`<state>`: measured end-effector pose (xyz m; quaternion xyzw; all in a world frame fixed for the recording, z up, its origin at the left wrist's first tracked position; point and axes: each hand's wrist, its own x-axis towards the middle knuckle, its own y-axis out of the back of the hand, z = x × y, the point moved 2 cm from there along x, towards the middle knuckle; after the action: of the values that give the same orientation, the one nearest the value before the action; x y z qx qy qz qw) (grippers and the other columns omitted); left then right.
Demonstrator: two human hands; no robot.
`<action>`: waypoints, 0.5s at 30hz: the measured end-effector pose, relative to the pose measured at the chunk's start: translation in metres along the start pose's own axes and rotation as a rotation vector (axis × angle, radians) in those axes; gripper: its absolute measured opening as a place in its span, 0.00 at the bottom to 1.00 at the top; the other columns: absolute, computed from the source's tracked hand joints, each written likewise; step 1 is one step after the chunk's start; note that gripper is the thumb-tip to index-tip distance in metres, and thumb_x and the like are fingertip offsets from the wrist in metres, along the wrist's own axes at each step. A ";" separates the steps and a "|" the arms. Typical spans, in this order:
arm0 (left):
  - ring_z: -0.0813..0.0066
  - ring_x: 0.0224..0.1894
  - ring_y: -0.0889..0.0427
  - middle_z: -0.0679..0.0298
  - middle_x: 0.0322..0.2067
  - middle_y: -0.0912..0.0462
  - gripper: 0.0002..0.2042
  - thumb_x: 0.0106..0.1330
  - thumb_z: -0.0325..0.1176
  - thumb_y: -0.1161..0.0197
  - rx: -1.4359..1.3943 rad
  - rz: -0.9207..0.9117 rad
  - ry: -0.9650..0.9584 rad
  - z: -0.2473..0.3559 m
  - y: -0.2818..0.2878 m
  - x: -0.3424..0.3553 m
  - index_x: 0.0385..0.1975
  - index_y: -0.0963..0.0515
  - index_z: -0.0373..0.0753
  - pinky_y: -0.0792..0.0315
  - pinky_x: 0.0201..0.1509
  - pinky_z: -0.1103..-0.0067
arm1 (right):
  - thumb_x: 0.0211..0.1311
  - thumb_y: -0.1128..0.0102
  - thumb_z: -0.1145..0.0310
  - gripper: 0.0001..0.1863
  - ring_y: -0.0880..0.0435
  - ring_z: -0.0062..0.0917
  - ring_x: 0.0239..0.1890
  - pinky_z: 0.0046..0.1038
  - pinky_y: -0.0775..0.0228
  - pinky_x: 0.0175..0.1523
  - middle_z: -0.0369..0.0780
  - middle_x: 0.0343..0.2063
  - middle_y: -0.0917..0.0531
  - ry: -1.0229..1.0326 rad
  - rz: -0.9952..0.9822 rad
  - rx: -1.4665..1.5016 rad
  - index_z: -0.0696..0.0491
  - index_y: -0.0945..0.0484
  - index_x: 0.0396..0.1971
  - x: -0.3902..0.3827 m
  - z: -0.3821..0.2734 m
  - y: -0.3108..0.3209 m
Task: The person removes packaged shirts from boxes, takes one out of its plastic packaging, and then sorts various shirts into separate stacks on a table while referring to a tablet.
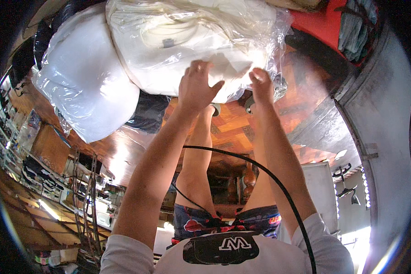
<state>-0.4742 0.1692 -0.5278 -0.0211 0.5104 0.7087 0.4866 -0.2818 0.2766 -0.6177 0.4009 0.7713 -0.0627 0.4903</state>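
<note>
Both my arms reach out over a large clear plastic bag (169,59) with folded white cloth or padding inside. My left hand (196,86) is over its near side, thumb spread away from the fingers and nothing in its grasp. A shadow falls on the bag between my hands. By the bag's near right edge is my right hand (262,87), its fingers loosely bent and somewhat apart, with no held thing visible. Whether either hand touches the plastic I cannot tell. Against the bag's left side rests a second plastic-wrapped white bundle (89,77).
A black item (148,109) lies under the bundles. The patterned brown floor (230,122) shows between my legs and at the right. Red material (317,25) is at the far right, near a grey wall (388,91). A black cable (265,171) crosses in front of me.
</note>
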 end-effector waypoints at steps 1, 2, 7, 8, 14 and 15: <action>0.52 0.51 0.29 0.51 0.44 0.27 0.23 0.52 0.40 0.32 0.054 0.095 -0.015 -0.006 0.009 0.003 0.46 0.30 0.38 0.33 0.54 0.63 | 0.56 0.35 0.60 0.24 0.25 0.34 0.52 0.34 0.34 0.57 0.47 0.48 0.23 0.098 0.089 -0.033 0.57 0.28 0.49 0.011 -0.014 -0.005; 0.50 0.55 0.33 0.49 0.49 0.31 0.27 0.51 0.40 0.30 0.044 0.196 0.043 -0.011 0.014 0.008 0.49 0.32 0.38 0.36 0.57 0.61 | 0.54 0.33 0.57 0.34 0.30 0.37 0.58 0.37 0.38 0.60 0.50 0.55 0.29 0.203 0.160 -0.191 0.54 0.35 0.58 0.018 -0.030 0.004; 0.45 0.63 0.41 0.49 0.59 0.37 0.45 0.43 0.53 0.26 0.217 0.587 0.081 -0.100 0.093 0.058 0.61 0.40 0.43 0.38 0.61 0.57 | 0.51 0.32 0.56 0.30 0.28 0.44 0.55 0.36 0.38 0.61 0.52 0.50 0.25 0.735 0.011 -0.449 0.56 0.29 0.52 0.047 -0.106 -0.012; 0.46 0.63 0.41 0.48 0.59 0.36 0.47 0.42 0.57 0.27 0.240 0.490 0.104 -0.121 0.104 0.063 0.63 0.40 0.45 0.38 0.62 0.58 | 0.52 0.33 0.57 0.26 0.27 0.44 0.53 0.36 0.36 0.59 0.52 0.47 0.24 0.696 -0.002 -0.520 0.57 0.26 0.47 0.044 -0.109 -0.019; 0.55 0.54 0.27 0.47 0.55 0.33 0.42 0.46 0.48 0.25 -0.051 0.244 0.225 -0.132 0.119 0.063 0.62 0.39 0.47 0.24 0.50 0.67 | 0.53 0.36 0.63 0.13 0.24 0.43 0.43 0.38 0.33 0.50 0.47 0.33 0.20 0.829 0.075 -0.614 0.57 0.21 0.32 -0.020 -0.115 -0.008; 0.55 0.53 0.26 0.47 0.53 0.33 0.41 0.47 0.45 0.25 -0.016 0.265 0.201 -0.131 0.114 0.060 0.63 0.39 0.47 0.23 0.48 0.68 | 0.53 0.36 0.65 0.11 0.24 0.43 0.43 0.38 0.33 0.50 0.47 0.33 0.20 0.865 0.062 -0.650 0.57 0.21 0.32 -0.025 -0.112 0.003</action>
<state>-0.6486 0.1112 -0.5421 -0.0281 0.5493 0.7650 0.3351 -0.3535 0.3195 -0.5394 0.2403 0.8703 0.3641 0.2285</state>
